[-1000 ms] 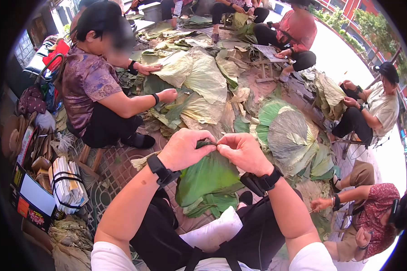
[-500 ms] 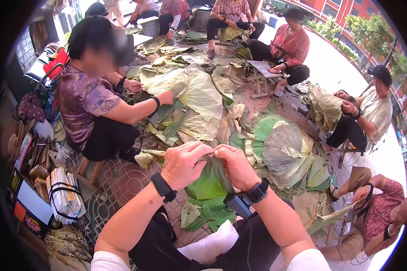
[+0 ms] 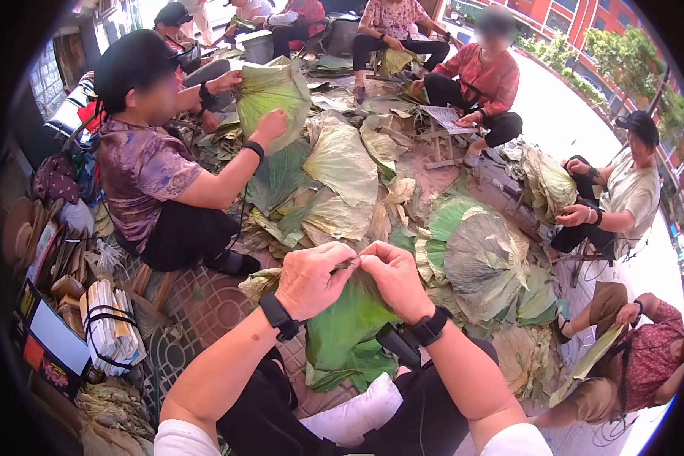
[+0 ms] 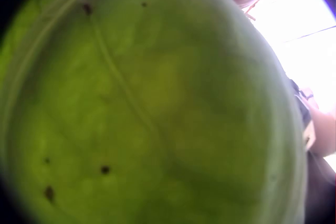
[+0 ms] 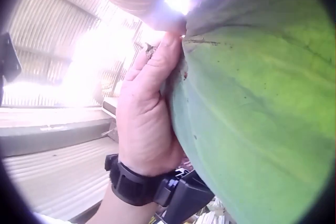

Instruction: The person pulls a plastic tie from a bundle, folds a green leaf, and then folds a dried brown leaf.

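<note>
A large green leaf (image 3: 349, 323) hangs below both hands in the head view, its top gathered at the fingertips. The left hand (image 3: 311, 280) pinches that top edge between thumb and fingers. Close beside it, nearly touching, the right hand (image 3: 397, 281) pinches the same edge. In the left wrist view the leaf (image 4: 157, 103) fills most of the picture and hides the fingers. The right wrist view shows the leaf (image 5: 257, 92) spread at the right, with the left hand (image 5: 149, 108) upright along its edge, thumb and fingers meeting at the top.
Layers of dry leaves (image 3: 342, 167) cover the ground ahead, with another leaf pile (image 3: 482, 262) at the right. A white cushion (image 3: 353, 410) lies between the legs. Strapped papers (image 3: 112, 327) stand at the left. Several people sit around, one holding up a leaf (image 3: 273, 102).
Both hands have come down slightly in the head view since the earliest frame, keeping their pinch on the leaf. The person at the left has lifted a leaf from the pile.
</note>
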Demonstrator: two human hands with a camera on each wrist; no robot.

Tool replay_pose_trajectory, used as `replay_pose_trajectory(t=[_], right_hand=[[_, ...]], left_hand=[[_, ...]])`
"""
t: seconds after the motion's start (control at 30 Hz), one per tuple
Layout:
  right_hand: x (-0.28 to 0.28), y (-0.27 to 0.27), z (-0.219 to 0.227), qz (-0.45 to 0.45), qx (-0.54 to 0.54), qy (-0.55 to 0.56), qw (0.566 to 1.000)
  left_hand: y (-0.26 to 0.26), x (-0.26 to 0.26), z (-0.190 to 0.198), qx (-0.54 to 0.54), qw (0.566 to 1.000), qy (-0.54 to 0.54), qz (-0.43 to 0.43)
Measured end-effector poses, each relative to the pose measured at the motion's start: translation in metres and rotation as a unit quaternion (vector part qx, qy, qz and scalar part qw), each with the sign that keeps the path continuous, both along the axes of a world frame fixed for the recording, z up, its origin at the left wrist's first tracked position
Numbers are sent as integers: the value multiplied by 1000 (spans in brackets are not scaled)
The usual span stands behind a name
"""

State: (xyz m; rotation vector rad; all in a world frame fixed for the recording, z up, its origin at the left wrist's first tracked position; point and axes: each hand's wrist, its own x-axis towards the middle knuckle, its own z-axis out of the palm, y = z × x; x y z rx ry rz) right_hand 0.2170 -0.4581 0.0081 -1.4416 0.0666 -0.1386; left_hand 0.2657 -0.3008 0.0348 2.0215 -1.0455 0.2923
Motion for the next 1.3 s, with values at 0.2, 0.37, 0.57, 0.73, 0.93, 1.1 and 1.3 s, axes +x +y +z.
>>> replay_pose_trajectory(t=[0.2, 0.37, 0.57, 0.73, 0.93, 1.1, 1.3], right_hand=[[0, 5, 7, 26, 112, 72, 991], [4, -1, 13, 68, 193, 88, 975], [-3, -19, 24, 161, 71, 53, 983], [-6, -12, 11, 20, -253, -24, 967], [7, 0, 4, -37, -112, -16, 993], [4, 9, 13, -14, 61, 54, 997], [3, 1, 20, 70, 137, 77, 985]], left_hand=[[5, 0, 4, -3, 1000, -17, -7], [5, 8, -1, -40, 994, 85, -48], [9, 15, 2, -64, 948, 289, -120], [1, 10, -7, 18, 978, 194, -72], [-2, 11, -7, 5, 998, 49, -27], [7, 2, 1, 17, 1000, -9, -11], [10, 5, -4, -25, 998, 47, -23]])
